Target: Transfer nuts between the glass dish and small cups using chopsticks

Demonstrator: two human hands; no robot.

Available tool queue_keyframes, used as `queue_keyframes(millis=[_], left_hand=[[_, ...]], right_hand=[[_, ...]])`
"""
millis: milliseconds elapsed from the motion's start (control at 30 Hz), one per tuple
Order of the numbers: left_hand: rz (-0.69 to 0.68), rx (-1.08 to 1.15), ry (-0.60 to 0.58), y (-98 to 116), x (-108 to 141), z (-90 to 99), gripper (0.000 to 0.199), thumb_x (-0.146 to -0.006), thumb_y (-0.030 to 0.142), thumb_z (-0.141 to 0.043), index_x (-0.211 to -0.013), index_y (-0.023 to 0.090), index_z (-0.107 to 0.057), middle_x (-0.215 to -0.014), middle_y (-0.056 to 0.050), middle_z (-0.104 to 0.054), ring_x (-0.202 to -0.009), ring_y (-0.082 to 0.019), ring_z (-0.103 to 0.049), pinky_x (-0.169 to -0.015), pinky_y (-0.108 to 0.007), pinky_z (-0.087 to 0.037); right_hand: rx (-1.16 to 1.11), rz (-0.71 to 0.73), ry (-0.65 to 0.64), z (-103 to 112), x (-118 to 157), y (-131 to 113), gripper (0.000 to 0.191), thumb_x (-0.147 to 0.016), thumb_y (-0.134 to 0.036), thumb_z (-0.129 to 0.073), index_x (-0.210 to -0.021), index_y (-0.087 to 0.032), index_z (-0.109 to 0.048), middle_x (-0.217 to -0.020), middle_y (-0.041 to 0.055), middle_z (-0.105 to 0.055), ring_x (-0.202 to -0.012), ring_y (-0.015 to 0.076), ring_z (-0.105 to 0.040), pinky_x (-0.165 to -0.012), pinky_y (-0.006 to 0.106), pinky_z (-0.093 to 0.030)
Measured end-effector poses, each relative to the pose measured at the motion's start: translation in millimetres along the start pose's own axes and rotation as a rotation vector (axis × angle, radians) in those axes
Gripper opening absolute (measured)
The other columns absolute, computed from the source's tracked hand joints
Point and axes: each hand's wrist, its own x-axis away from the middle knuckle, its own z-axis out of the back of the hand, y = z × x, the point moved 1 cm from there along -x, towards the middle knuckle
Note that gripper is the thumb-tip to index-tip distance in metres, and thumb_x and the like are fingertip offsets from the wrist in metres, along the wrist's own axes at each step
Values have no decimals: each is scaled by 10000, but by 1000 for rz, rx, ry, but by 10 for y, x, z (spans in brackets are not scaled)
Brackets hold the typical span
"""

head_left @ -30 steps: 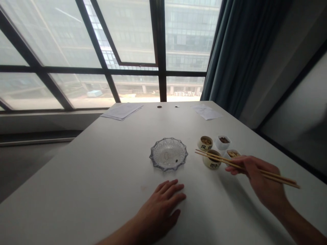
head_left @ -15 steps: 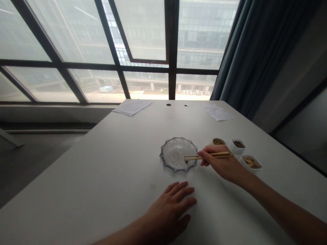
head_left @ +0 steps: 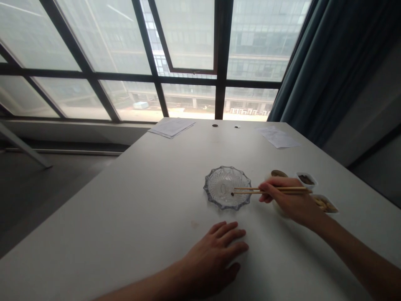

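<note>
My right hand [head_left: 288, 196] grips a pair of wooden chopsticks [head_left: 250, 190], held nearly level and slightly apart, with their tips over the clear glass bowl [head_left: 219, 200]. A small dark piece [head_left: 232, 194] shows in the bowl by the lower tip; whether the tip touches it is unclear. My left hand [head_left: 217, 255] lies on the white table in front of the bowl, fingers spread, holding nothing. Beside and behind my right hand are a container of dark pieces [head_left: 306, 179], one of pale yellowish pieces [head_left: 326, 204] and a round one [head_left: 278, 173], partly hidden.
Paper sheets [head_left: 171, 127] lie at the back left of the white table [head_left: 131, 205], and another sheet [head_left: 278, 137] at the back right. Two small dark round spots are near the far edge. Windows stand behind, with a blue curtain [head_left: 316, 62] at the right.
The view has shifted, so the table and bowl appear further right. The chopsticks have moved away from my body's left, toward the right relative to the bowl, their gap slightly wider. My left hand remains spread.
</note>
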Motion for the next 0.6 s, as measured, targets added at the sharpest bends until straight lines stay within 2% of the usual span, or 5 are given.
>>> queue_keyframes(millis=[167,333,600], left_hand=[[-4,16,19,-8,14,-21,435,-941,326,-574,-1371,312,-502,-1541,-12,-481,-1476,-269,-338,-1213,-477,-270],[-19,26,31,-13,28,-28,415,-965,357,-547,-1374,303,-506,-1548,-25,-475,-1476,-278,-339,-1207,-483,-279],[-19,11,34,-12,16,-17,410,-970,373,-533,-1373,302,-503,-1550,-17,-472,-1477,-261,-336,-1216,-467,-262]], right_hand=[[-35,-29,5,-13,-46,67,415,-918,-554,-618,-815,-179,-762,-696,68,-759,-590,191,-723,-524,247,-560],[-71,-119,59,-129,-3,187,478,-904,-612,-606,-858,-162,-762,-709,89,-769,-618,213,-748,-552,269,-592],[-124,-202,166,-211,93,179,498,-869,-660,-617,-803,-187,-757,-716,94,-778,-629,232,-759,-594,304,-626]])
